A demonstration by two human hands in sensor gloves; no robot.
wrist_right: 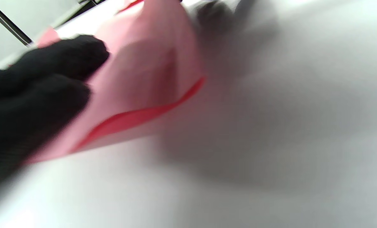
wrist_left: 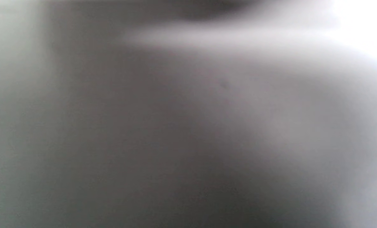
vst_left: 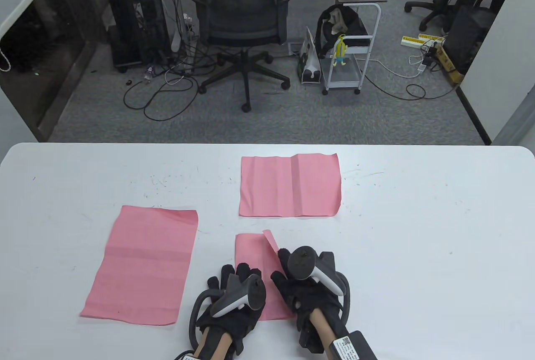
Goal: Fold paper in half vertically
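Note:
A pink paper (vst_left: 256, 257) lies folded over near the table's front middle, its upper right corner curled up. My left hand (vst_left: 236, 280) rests flat on its left part, fingers spread. My right hand (vst_left: 288, 270) rests on its right part by the curled corner. In the right wrist view the gloved fingers (wrist_right: 45, 85) press on the pink paper (wrist_right: 144, 88), whose top layer bows up off the table. The left wrist view is only a grey blur.
A larger pink sheet (vst_left: 144, 264) lies flat to the left. Another creased pink sheet (vst_left: 290, 186) lies beyond, at the table's middle. The white table (vst_left: 418, 230) stretches to the right. An office chair (vst_left: 244, 21) and a cart (vst_left: 349, 55) stand on the floor behind.

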